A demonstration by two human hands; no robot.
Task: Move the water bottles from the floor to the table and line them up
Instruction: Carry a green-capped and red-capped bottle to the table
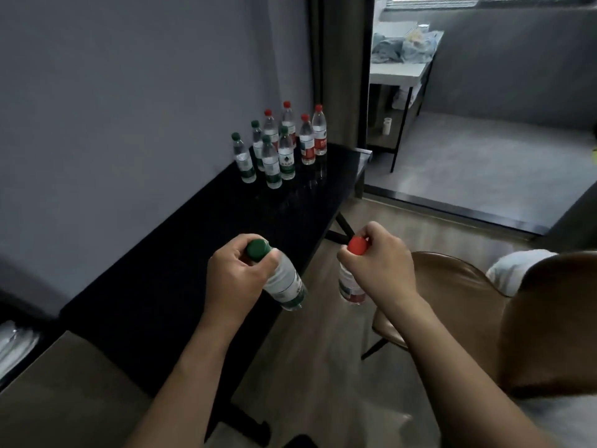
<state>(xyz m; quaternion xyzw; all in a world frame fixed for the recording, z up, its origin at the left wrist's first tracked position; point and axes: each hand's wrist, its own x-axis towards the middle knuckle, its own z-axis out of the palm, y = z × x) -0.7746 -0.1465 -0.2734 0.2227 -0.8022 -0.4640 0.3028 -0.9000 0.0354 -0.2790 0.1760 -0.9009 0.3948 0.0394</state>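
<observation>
My left hand (234,279) grips a green-capped water bottle (286,286) by its neck, tilted, over the near edge of the black table (200,253). My right hand (379,265) holds a red-capped water bottle (350,287) by its cap and neck, hanging upright over the floor just right of the table. At the table's far end stand several bottles in a cluster: green-capped ones (271,166) on the left, red-capped ones (307,143) on the right.
A brown leather chair (458,302) stands to the right of the table, close to my right arm. Beyond the table's far end a doorway opens onto a grey-floored room with a white table (397,72). A grey wall runs along the table's left side.
</observation>
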